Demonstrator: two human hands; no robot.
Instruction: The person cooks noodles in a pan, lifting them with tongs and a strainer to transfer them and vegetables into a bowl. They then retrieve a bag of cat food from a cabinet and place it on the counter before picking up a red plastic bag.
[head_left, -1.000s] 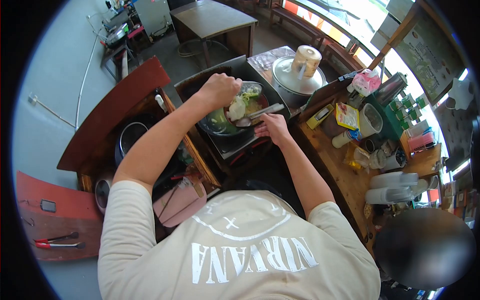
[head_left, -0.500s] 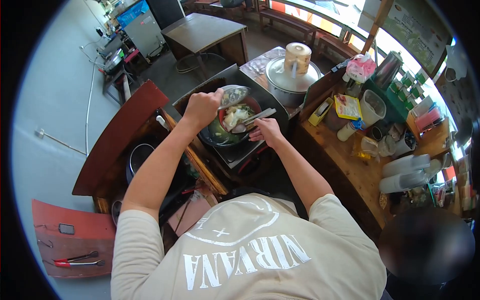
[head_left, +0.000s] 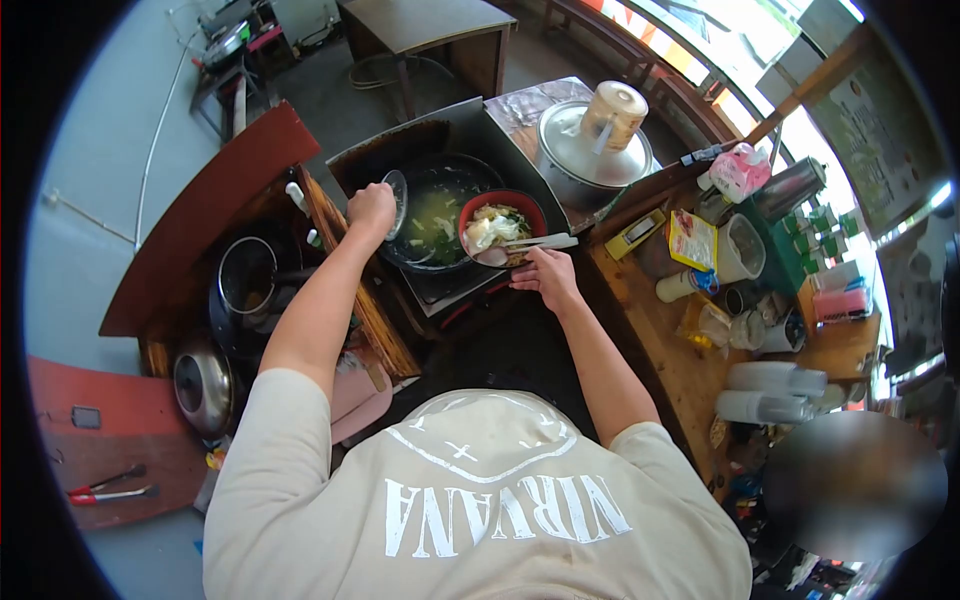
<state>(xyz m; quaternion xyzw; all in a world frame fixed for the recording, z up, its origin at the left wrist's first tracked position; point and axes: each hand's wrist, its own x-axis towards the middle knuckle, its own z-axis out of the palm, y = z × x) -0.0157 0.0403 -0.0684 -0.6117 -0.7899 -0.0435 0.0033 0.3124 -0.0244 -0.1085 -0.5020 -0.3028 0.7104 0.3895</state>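
Note:
My left hand point(head_left: 372, 210), at the left rim of a dark wok point(head_left: 430, 266), is closed on a round, greyish scoop point(head_left: 398, 206) that stands on edge over the broth; the scoop's handle is hidden. Pale and green pieces float in the broth point(head_left: 432, 215). My right hand point(head_left: 548, 278) holds a red-lined bowl point(head_left: 538, 212) over the wok's right side, fingers at its underside and near rim. Noodles, greens and a white topping point(head_left: 490, 230) fill the bowl. Pale chopstick-like utensils point(head_left: 548, 242) lie across its right rim, beside my thumb.
A large lidded pot point(head_left: 590, 160) with a tan canister point(head_left: 616, 108) on its lid stands right of the stove. On the wooden counter point(head_left: 640, 310) are a yellow packet point(head_left: 692, 240), a bottle point(head_left: 678, 286) and stacked clear containers point(head_left: 765, 392). A dark pan point(head_left: 245, 330) sits at left.
My left hand has moved left and down with the scoop, from over the bowl to the wok's left side. The bowl has shifted right in view, and more broth shows.

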